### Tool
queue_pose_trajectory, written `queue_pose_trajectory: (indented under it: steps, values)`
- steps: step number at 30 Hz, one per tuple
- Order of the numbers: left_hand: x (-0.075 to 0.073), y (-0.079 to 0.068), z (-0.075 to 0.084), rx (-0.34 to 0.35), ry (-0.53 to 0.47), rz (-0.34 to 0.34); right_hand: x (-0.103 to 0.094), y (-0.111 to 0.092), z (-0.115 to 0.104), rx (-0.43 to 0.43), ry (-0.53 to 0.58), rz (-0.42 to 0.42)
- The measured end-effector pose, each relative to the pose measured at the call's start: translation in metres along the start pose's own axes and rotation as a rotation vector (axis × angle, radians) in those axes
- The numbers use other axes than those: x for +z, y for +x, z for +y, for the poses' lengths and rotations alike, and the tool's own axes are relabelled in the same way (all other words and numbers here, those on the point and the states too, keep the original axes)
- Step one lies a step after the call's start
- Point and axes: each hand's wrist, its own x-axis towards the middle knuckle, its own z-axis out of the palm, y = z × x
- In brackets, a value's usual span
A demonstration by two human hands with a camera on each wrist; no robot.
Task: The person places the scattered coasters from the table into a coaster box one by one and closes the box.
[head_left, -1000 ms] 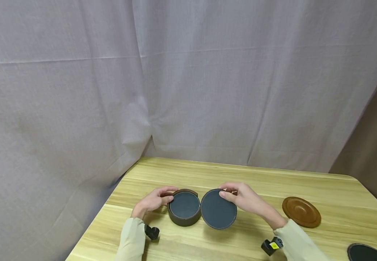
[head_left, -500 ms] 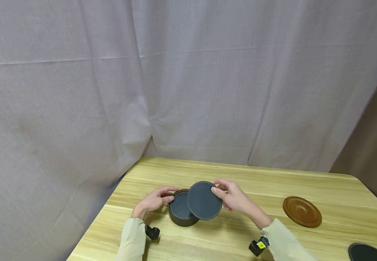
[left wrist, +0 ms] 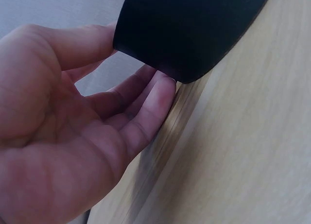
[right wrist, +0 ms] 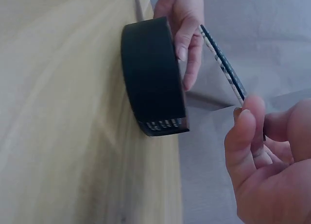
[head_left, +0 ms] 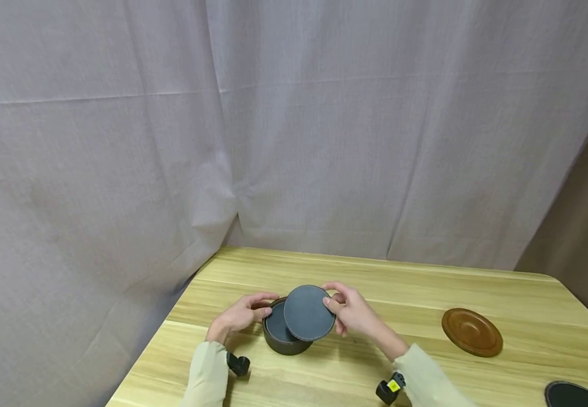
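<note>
A round dark coaster (head_left: 309, 312) with a stitched edge is pinched at its far right edge between the thumb and fingers of my right hand (head_left: 357, 314). Seen edge-on in the right wrist view, the coaster (right wrist: 226, 66) shows dark and pale layers and is tilted above the holder. The round dark coaster holder (head_left: 286, 346) stands upright on the table, partly covered by the coaster in the head view. Through its side gap several stacked edges show. My left hand (head_left: 243, 312) holds the holder's left side, thumb at the rim and fingers around the outer wall (left wrist: 189, 34).
To the right on the wood-grain table (head_left: 400, 282) lies a brown round saucer-like disc (head_left: 471, 332). Another dark round piece (head_left: 575, 394) is cut off by the bottom right corner. A grey curtain (head_left: 324, 169) hangs behind the table's far edge.
My right hand has carried the coaster leftward, from beside the holder to over its right part. The left hand and the holder have stayed in place.
</note>
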Motion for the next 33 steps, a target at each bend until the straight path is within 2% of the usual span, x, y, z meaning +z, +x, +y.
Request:
queue_pose_trajectory:
  steps: [10, 29, 33]
  values:
    - [0.001, 0.000, 0.001, 0.014, -0.004, 0.001, 0.011, 0.004, 0.011, 0.068, 0.127, 0.028]
    - [0.001, 0.001, 0.001, 0.017, -0.003, -0.001, 0.032, 0.013, 0.018, 0.104, 0.181, 0.043]
    - [0.000, 0.001, 0.000, 0.017, 0.001, -0.002, 0.034, 0.016, 0.019, 0.115, 0.139, 0.047]
